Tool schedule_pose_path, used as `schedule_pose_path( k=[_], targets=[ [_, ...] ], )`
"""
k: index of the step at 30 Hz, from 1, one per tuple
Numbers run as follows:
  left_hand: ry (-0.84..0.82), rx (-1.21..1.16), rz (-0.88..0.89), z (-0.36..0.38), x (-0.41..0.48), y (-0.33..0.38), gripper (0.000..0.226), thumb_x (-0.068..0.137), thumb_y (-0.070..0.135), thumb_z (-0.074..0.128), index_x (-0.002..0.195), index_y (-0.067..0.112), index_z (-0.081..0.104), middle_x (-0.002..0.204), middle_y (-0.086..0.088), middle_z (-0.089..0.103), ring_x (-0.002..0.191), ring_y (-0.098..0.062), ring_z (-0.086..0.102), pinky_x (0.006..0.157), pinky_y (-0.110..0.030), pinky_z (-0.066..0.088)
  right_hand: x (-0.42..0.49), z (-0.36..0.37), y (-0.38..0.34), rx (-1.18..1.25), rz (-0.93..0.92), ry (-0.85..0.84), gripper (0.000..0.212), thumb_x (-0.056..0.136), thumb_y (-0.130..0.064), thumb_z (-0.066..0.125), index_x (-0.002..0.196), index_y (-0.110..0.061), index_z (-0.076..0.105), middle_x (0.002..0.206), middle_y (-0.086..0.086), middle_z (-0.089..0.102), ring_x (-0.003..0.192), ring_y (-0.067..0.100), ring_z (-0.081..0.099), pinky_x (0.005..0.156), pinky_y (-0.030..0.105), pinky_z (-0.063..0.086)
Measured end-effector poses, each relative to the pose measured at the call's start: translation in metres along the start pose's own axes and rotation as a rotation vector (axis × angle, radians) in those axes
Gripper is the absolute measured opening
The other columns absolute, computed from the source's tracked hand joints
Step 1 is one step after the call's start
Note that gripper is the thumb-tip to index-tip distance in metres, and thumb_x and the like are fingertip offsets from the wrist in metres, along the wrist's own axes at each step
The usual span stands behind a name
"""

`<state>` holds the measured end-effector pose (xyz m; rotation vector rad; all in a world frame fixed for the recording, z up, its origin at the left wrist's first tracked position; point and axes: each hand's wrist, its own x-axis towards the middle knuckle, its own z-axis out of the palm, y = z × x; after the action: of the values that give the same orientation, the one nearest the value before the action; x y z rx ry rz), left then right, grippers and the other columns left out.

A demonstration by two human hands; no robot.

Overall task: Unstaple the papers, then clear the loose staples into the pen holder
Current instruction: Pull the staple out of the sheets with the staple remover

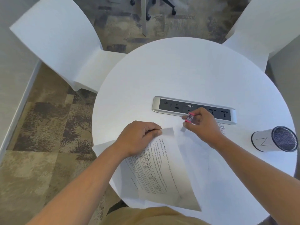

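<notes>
A printed sheet of paper (pixel 164 169) lies on the round white table (pixel 170 75), with more white sheets (pixel 198 159) under and beside it. My left hand (pixel 138 137) pinches the top corner of the printed sheet. Just to the right, my right hand (pixel 203 125) holds a small pink staple remover (pixel 189 117) above the table, in front of the socket strip. A black mesh pen holder (pixel 274 138) with a white label lies on its side at the right edge. A little pile of loose staples (pixel 221 127) sits behind my right wrist.
A silver and black socket strip (pixel 194 108) is sunk into the table's middle. White chairs stand at the far left (pixel 61 46) and far right (pixel 266 30). Patterned carpet (pixel 40 127) lies to the left of the table.
</notes>
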<state>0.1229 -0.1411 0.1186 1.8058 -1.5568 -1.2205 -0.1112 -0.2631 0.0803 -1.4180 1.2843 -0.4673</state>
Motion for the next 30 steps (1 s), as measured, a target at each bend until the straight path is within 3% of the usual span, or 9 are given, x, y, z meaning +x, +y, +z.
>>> schedule_pose_path(
  k=[3,6,9,11,14,18,22,27,30],
  targets=[
    [0.01,0.06,0.035,0.001,0.0,0.005,0.02,0.1,0.042,0.054,0.091,0.037,0.071,0.075,0.013,0.068,0.07,-0.006,0.06,0.067,-0.026,0.042,-0.031,-0.008,-0.023,0.331,0.012,-0.156,0.044,0.07,-0.023,0.086,0.098,-0.008,0.056,0.092,0.013,0.077,0.088,0.026,0.073,0.088,0.038,0.055],
    [0.026,0.104,0.081,0.002,0.0,0.015,0.021,0.1,0.043,0.053,0.087,0.036,0.069,0.073,0.014,0.067,0.07,-0.007,0.059,0.067,-0.028,0.044,-0.057,-0.012,-0.032,0.344,-0.005,-0.212,0.067,0.053,-0.048,0.091,0.102,-0.01,0.066,0.086,0.013,0.074,0.077,0.024,0.069,0.079,0.036,0.057],
    [0.036,0.168,0.134,0.005,-0.001,0.025,0.024,0.099,0.046,0.05,0.097,0.033,0.07,0.082,0.019,0.07,0.078,-0.005,0.062,0.072,-0.029,0.049,-0.073,-0.013,-0.036,0.245,-0.033,-0.205,0.04,0.065,-0.037,0.087,0.1,-0.022,0.073,0.083,0.003,0.071,0.07,0.015,0.061,0.061,0.026,0.05],
    [0.03,0.208,0.17,0.007,-0.002,0.03,0.023,0.1,0.045,0.05,0.094,0.033,0.069,0.074,0.029,0.063,0.074,0.001,0.058,0.066,-0.025,0.043,-0.08,-0.014,-0.038,0.201,-0.05,-0.198,0.034,0.068,-0.031,0.082,0.1,-0.024,0.075,0.082,-0.003,0.069,0.071,0.013,0.056,0.058,0.019,0.046],
    [0.027,0.258,0.212,0.012,-0.005,0.039,0.022,0.1,0.043,0.051,0.09,0.033,0.068,0.066,0.032,0.057,0.069,0.006,0.054,0.062,-0.02,0.033,-0.088,-0.014,-0.038,0.146,-0.064,-0.217,0.036,0.068,-0.035,0.081,0.103,-0.027,0.076,0.084,-0.008,0.071,0.077,0.013,0.057,0.07,0.027,0.053],
    [0.032,0.272,0.231,0.017,-0.01,0.048,0.022,0.1,0.044,0.051,0.093,0.035,0.07,0.072,0.026,0.063,0.071,-0.001,0.056,0.065,-0.025,0.04,-0.096,-0.013,-0.039,0.059,-0.074,-0.215,0.029,0.074,-0.026,0.083,0.102,-0.029,0.076,0.086,-0.013,0.073,0.08,0.011,0.061,0.091,0.048,0.055],
    [0.033,0.296,0.244,0.02,-0.013,0.05,0.023,0.101,0.044,0.051,0.084,0.034,0.061,0.064,0.027,0.056,0.065,0.006,0.051,0.062,-0.02,0.031,-0.102,-0.014,-0.04,0.023,-0.081,-0.238,0.029,0.074,-0.027,0.083,0.102,-0.027,0.077,0.09,-0.007,0.075,0.082,0.012,0.063,0.091,0.054,0.054],
    [0.084,0.272,0.216,0.023,-0.016,0.052,0.026,0.101,0.045,0.049,0.1,0.034,0.072,0.08,0.019,0.068,0.075,-0.007,0.058,0.07,-0.028,0.045,-0.107,-0.018,-0.04,0.007,-0.107,-0.21,0.035,0.066,-0.041,0.081,0.099,-0.029,0.076,0.095,-0.001,0.076,0.092,0.032,0.066,0.091,0.054,0.053],
    [0.079,0.261,0.202,0.026,-0.018,0.055,0.025,0.101,0.045,0.05,0.099,0.033,0.072,0.076,0.021,0.063,0.075,-0.009,0.058,0.069,-0.028,0.045,-0.108,-0.02,-0.038,-0.005,-0.105,-0.214,0.037,0.066,-0.04,0.082,0.1,-0.028,0.075,0.095,-0.001,0.076,0.092,0.028,0.068,0.092,0.054,0.053]
  ],
)
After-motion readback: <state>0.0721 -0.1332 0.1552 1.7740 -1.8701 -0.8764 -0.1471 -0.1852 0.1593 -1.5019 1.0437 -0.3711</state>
